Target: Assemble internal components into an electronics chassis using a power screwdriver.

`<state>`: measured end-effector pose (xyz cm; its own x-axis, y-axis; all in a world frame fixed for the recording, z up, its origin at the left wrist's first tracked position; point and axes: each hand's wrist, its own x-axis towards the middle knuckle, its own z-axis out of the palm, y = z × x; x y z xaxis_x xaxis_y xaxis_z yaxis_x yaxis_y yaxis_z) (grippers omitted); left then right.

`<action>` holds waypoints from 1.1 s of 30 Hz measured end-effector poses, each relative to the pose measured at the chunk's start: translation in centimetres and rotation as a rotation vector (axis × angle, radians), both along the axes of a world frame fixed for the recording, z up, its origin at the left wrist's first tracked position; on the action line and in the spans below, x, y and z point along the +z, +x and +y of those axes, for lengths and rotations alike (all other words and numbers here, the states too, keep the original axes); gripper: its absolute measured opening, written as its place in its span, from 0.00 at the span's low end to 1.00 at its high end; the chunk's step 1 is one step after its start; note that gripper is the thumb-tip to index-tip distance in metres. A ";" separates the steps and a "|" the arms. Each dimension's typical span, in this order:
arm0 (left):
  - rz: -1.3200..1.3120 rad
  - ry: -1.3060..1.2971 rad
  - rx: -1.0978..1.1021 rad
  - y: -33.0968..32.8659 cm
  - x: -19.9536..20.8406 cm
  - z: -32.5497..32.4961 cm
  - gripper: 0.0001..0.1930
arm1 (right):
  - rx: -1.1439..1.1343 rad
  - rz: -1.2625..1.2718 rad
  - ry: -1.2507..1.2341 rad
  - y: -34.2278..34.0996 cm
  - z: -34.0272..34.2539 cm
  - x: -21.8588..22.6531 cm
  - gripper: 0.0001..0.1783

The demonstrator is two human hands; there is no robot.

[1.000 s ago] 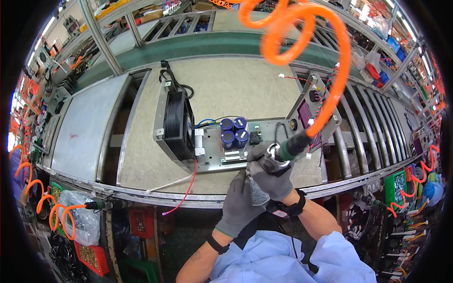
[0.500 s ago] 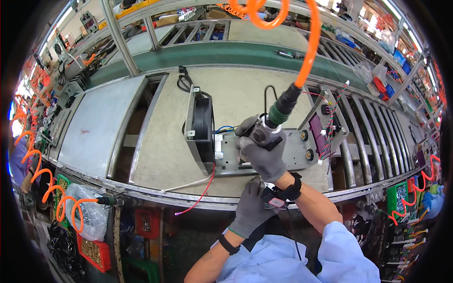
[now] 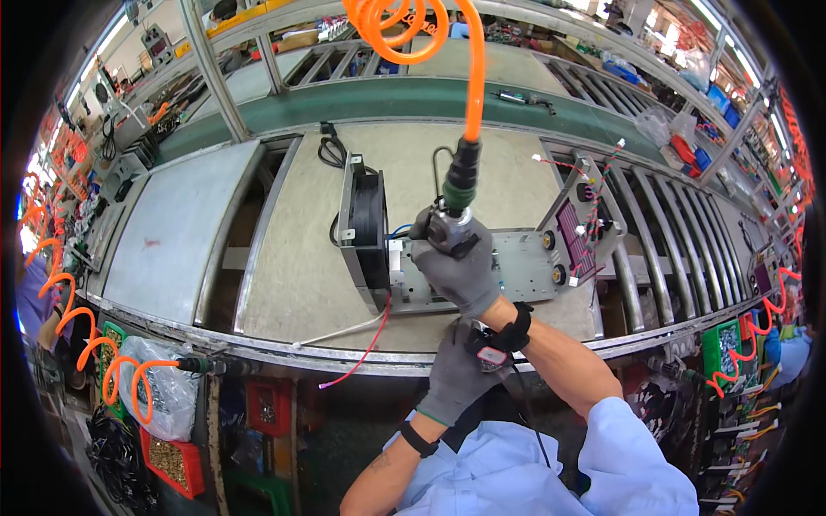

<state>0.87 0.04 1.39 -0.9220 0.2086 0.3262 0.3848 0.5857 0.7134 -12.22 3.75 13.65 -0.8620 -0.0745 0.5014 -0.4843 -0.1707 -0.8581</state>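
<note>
My right hand [image 3: 460, 273], in a grey glove, is wrapped round an air screwdriver [image 3: 451, 225] with a dark green hose fitting. The tool stands upright over the grey metal chassis [image 3: 516, 273], close to the black fan [image 3: 370, 228] at its left end; my hand hides the tip. My left hand [image 3: 456, 374], also gloved, is at the bench's front edge below my right wrist. Its fingers are curled together, and what they hold, if anything, is hidden. At the chassis's right end stands a metal bracket [image 3: 609, 215] with a purple finned part [image 3: 572, 230] and twisted wires.
An orange coiled hose [image 3: 475, 77] hangs from above to the tool. Rollers [image 3: 680, 249] lie right of the bench board [image 3: 292, 224]. A pink-red wire [image 3: 366, 354] hangs over the front edge. Below left are a plastic bag [image 3: 162, 383] and a red bin [image 3: 172, 460] of small hardware.
My right hand and the air screwdriver have moved left along the chassis, nearer the fan. The orange hose has swung left with them. My left hand stays at the bench edge.
</note>
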 end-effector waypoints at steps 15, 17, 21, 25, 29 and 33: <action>0.122 -0.153 -0.023 0.1 -0.4 0.2 0.37 | 0.039 0.027 -0.006 -0.3 0.7 -1.5 0.09; 0.168 -0.148 -0.040 0.0 -0.3 0.2 0.40 | 0.020 0.010 0.003 -0.2 0.6 -1.0 0.09; -0.057 -0.027 -0.007 0.1 0.4 0.3 0.44 | 0.014 -0.013 -0.058 1.3 1.7 0.7 0.09; 0.103 -0.190 -0.012 0.1 0.7 0.2 0.43 | 0.006 -0.016 -0.039 4.1 5.6 0.8 0.08; 0.182 -0.222 -0.007 0.0 0.7 0.2 0.41 | 0.031 0.040 -0.040 5.4 8.4 -0.4 0.20; 0.220 -0.184 0.004 -0.1 0.4 0.3 0.41 | 0.013 -0.107 0.044 6.2 9.7 -2.2 0.17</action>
